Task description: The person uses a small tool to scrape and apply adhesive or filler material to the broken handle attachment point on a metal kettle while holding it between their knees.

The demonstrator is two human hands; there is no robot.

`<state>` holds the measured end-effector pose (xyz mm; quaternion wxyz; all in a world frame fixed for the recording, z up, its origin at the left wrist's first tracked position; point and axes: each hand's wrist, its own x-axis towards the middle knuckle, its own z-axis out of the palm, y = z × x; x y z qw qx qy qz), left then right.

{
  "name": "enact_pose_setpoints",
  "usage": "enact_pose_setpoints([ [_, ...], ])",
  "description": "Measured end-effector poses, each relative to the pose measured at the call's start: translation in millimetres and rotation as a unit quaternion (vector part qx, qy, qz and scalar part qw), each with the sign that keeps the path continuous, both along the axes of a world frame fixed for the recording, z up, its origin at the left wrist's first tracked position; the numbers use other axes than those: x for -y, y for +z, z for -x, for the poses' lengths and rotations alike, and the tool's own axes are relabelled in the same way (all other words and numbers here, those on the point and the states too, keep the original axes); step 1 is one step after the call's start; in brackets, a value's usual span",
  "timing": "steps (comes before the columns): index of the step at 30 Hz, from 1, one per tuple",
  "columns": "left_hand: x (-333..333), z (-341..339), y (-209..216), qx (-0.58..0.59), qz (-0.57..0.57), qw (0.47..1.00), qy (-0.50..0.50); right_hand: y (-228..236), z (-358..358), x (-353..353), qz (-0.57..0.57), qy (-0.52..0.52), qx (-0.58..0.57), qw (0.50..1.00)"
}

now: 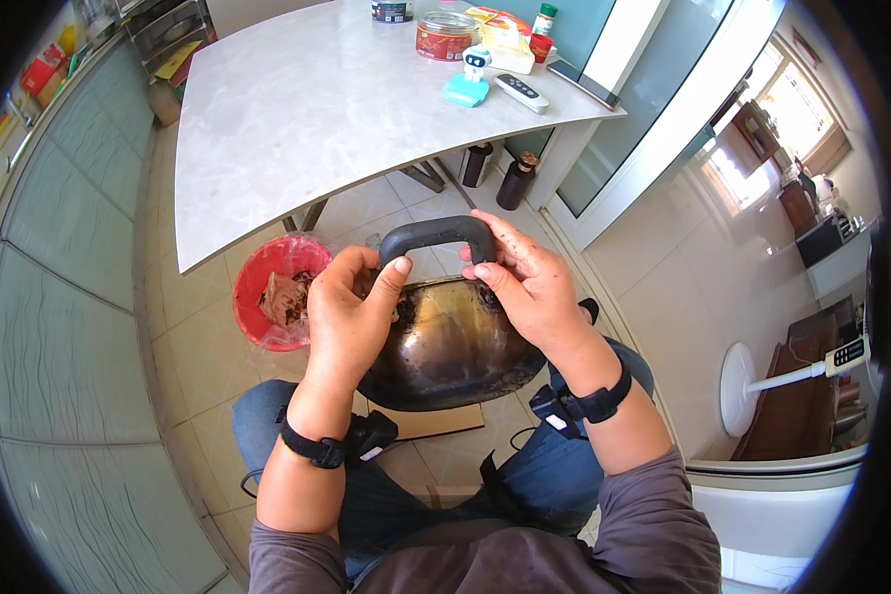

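Between fingers (pixel 394 277) | arched black handle (pixel 436 234) | metal vessel (pixel 453 337) (scorched, rounded)

Fingers (pixel 503 281) on black pot handle (pixel 436 233)

We have the pot (pixel 455 346) between the left hand (pixel 351 312) and right hand (pixel 535 292), its handle (pixel 441 233) on the side toward the worktop (pixel 297 119) ahead. Bucket (pixel 245 297) on the floor (pixel 193 371), left of the pot. Cabinets (pixel 69 346) line our far left. Worktop, right part: toy robot (pixel 470 84), remote (pixel 522 93) just right of it, tub (pixel 444 42) behind, tablet (pixel 582 83) along the right edge. Flask (pixel 517 183) on the floor, beyond the pot, below worktop level. Glass door (pixel 653 89) right of the worktop.
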<state>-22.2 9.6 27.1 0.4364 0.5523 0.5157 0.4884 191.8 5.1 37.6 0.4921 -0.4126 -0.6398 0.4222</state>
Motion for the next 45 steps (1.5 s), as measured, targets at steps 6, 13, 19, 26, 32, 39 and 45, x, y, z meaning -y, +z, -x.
enact_pose_setpoints([
  [6,3.5,-10.8,2.0,0.062,-0.009,0.998,0.007,-8.7,-0.8,-12.1,-0.045,-0.038,-0.026,0.998],
  [13,4.1,-10.7,1.5,0.055,-0.010,0.998,0.012,2.6,-2.5,-22.7,0.012,-0.020,-0.053,0.998],
  [19,2.9,-8.8,1.4,0.045,-0.012,0.999,0.026,-0.4,-14.1,-22.3,-0.065,-0.066,0.057,0.994],
  [26,2.3,-7.5,0.7,0.051,-0.013,0.998,0.033,-2.8,-14.6,0.5,-0.049,-0.069,0.087,0.993],
  [32,5.9,-11.2,-0.7,0.013,-0.005,1.000,0.019,-0.7,-6.3,-0.4,-0.007,-0.149,0.166,0.975],
  [39,0.1,-2.8,-7.2,0.029,-0.030,0.998,0.038,1.9,-15.4,-4.5,-0.032,-0.040,0.146,0.988],
  [45,0.0,3.3,-3.3,0.046,-0.006,0.999,0.027,1.8,-33.6,-8.6,0.035,0.018,0.108,0.993],
])
